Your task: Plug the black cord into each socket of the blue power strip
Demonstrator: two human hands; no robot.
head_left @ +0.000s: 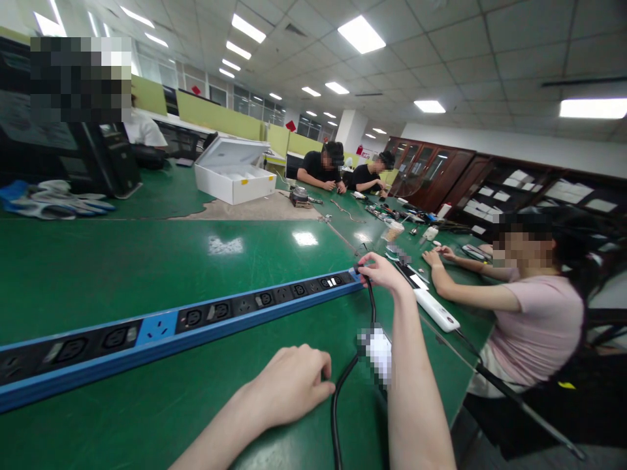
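Step, as judged: working the cable end of the blue power strip (159, 329), flat on the table (245, 254); right hand (386, 273) pinches black cable (336, 418) there, left hand (298, 382) relaxed, half-curled, empty; next move likely calls for slack cable

Two bare hands – one left hand (298, 385), one right hand (385, 271). One blue power strip (191, 333) beyond the left hand, ending at the right; one black cable (337, 408) between them. One white power strip (437, 310) right of the right hand, one white box (238, 187) beyond both. Four other people: two in black (316, 168) farther off, one in pink (543, 307) rightward, one in white (147, 132) leftward.
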